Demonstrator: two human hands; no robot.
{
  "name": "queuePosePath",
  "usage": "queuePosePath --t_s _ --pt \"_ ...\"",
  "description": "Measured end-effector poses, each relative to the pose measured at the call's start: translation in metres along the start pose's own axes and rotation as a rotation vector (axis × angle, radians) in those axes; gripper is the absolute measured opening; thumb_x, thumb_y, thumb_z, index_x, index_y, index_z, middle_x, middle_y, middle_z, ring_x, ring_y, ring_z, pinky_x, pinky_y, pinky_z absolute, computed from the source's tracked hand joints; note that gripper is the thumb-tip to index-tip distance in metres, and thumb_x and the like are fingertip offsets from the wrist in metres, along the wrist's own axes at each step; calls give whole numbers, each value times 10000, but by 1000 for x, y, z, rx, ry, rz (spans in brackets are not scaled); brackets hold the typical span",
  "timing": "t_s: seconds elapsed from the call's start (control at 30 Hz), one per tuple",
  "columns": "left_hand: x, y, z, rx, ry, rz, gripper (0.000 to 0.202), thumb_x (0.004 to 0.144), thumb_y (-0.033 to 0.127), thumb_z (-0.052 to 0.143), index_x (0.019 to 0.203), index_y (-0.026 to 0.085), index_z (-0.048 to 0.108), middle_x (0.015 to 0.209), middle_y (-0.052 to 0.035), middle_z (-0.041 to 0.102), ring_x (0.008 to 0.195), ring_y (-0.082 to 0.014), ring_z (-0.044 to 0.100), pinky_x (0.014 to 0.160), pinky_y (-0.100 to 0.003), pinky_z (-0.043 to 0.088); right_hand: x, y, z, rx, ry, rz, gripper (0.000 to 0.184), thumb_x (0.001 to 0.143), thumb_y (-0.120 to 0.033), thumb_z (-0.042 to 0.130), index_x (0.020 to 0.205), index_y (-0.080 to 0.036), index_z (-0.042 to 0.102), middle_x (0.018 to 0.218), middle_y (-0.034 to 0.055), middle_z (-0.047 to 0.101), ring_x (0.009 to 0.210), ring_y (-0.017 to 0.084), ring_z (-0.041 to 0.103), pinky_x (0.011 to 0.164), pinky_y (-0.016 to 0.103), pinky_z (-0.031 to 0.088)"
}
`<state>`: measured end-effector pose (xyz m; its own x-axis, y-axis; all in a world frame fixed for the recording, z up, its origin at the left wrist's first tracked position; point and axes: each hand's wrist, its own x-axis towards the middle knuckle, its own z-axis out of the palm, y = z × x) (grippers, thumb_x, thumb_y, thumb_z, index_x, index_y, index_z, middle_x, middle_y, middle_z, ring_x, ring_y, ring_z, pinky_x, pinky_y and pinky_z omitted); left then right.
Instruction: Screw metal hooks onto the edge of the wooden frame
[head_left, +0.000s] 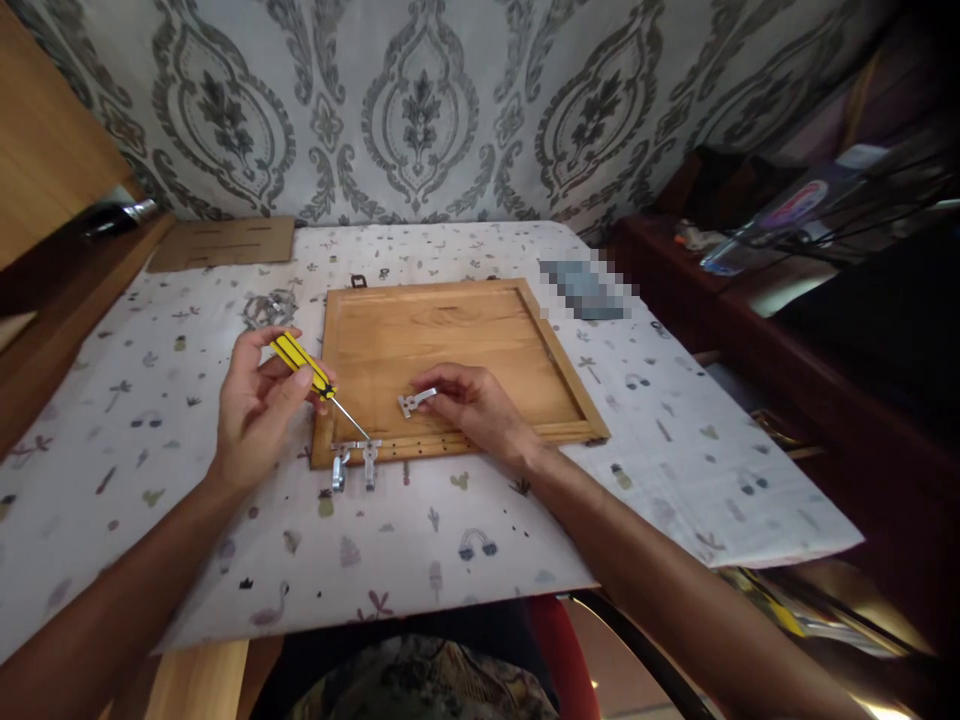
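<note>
My left hand (255,405) is closed round a yellow-handled screwdriver (304,366). Its thin shaft points down and right to the near left corner of a square wooden frame panel (442,340). Two small metal brackets (356,460) sit on that near rail and hang over its edge. My right hand (476,405) rests on the panel's lower part and pinches another small metal bracket (416,401) between thumb and fingers. The near rail shows a row of small holes.
A patterned cloth (187,470) covers the table. A pile of metal hardware (268,308) lies left of the panel. A cardboard piece (225,243) lies at the back left. A dark wooden shelf unit (787,340) stands on the right, the wallpapered wall behind.
</note>
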<state>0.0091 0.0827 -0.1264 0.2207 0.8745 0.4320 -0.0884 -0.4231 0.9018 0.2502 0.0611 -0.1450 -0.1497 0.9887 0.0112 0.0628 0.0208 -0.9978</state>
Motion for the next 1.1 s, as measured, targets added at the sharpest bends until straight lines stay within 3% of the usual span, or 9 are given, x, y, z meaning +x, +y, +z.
queuePosePath --t_s 0.13,0.23,0.3,0.5,0.6,0.73,0.87,0.97,1.1 --pt "-1 3 3 37 -19 66 351 939 202 607 1192 112 379 917 -120 660 787 -135 640 583 -232 531 1 11 -3 -271 -20 -335 177 849 -151 596 990 -81 679 959 65 646 872 103 607 763 227 488" --pt "-1 7 7 62 -10 97 353 926 183 613 1177 110 376 881 -104 665 738 -126 627 544 -238 530 3 17 -4 -461 10 -580 203 862 -85 544 1021 -86 671 1042 86 637 946 110 611 784 218 502" --pt "-1 9 11 68 10 91 361 908 192 633 1143 115 371 852 -94 663 723 -121 630 522 -215 518 4 18 -4 -507 16 -644 234 840 -31 543 1028 -81 672 1080 88 629 996 94 608 844 184 496" --pt "0 11 20 102 29 58 436 850 245 698 1123 118 383 841 -63 617 692 -87 610 529 -170 517 1 15 0 -630 18 -669 244 868 -24 492 1039 -68 660 1030 79 635 963 116 603 863 226 500" --pt "0 10 21 126 -27 32 346 887 271 661 1097 88 457 859 -77 625 659 -65 586 542 -156 520 -1 12 3 -600 -13 -661 242 891 -57 500 1073 -74 660 1087 86 639 1006 113 614 885 221 507" --pt "0 7 19 180 -101 48 216 929 286 610 1037 106 559 910 -57 603 774 -50 581 628 -118 505 -4 -1 11 -459 -46 -516 287 951 -192 488 1176 -87 633 1289 109 558 1185 131 561 916 230 519" --pt "2 12 21 354 -216 91 184 964 297 561 998 116 571 953 -40 574 859 -68 562 738 -169 481 -7 -31 24 -190 -126 -418 436 961 -270 531 1338 -60 469 1266 100 572 1182 110 546 905 235 499" --pt "5 20 25 496 -288 183 241 982 303 526 865 92 528 844 -40 518 767 -78 500 723 -217 444 -6 -52 33 -77 -146 -460 568 949 -323 575 1407 -44 389 1251 119 562 1179 129 534 869 240 508" --pt "5 23 24 537 -386 285 168 958 228 555 890 76 576 766 -3 521 677 -37 467 627 -165 398 -2 -62 40 -120 -33 -626 347 959 -247 562 1232 -34 568 1164 110 573 1069 121 547 756 224 523"
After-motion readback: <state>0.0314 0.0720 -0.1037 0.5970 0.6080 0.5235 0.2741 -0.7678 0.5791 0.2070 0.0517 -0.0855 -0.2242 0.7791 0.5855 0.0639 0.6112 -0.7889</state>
